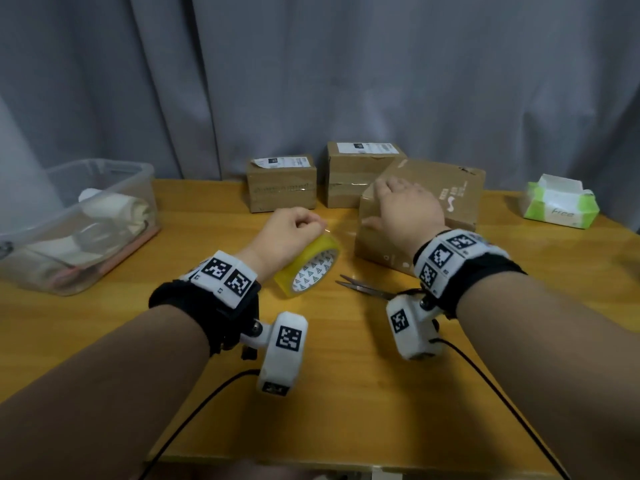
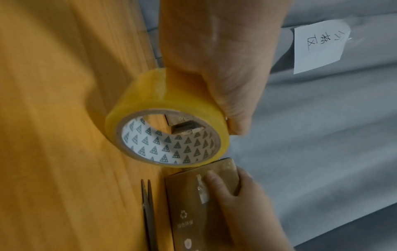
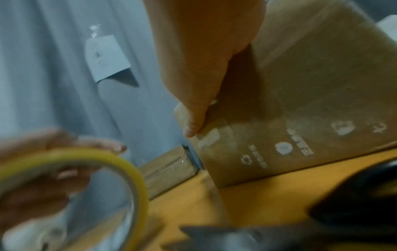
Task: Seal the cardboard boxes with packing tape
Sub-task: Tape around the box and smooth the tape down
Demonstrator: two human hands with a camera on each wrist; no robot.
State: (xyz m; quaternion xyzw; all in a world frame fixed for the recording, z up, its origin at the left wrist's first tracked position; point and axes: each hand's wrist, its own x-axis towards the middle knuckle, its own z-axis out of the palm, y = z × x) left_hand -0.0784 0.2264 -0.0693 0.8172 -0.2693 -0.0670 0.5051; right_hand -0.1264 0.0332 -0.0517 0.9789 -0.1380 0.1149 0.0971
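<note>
My left hand (image 1: 294, 225) grips a yellow packing tape roll (image 1: 311, 266) from above, holding it on edge just over the wooden table (image 1: 207, 306); in the left wrist view the tape roll (image 2: 167, 135) shows its triangle-printed core under my left hand (image 2: 225, 84). A clear strip of tape stretches from the roll toward the nearest cardboard box (image 1: 415, 216). My right hand (image 1: 405, 206) lies flat on that box's top near its left corner, thumb down on the left side. In the right wrist view the thumb (image 3: 193, 122) presses a tape end onto the box (image 3: 300, 101).
Scissors (image 1: 363, 287) lie on the table in front of the box. Two more labelled cardboard boxes (image 1: 282, 183) (image 1: 356, 168) stand at the back by the grey curtain. A clear plastic bin (image 1: 76, 223) sits at the left, a green tissue pack (image 1: 561, 200) at the right.
</note>
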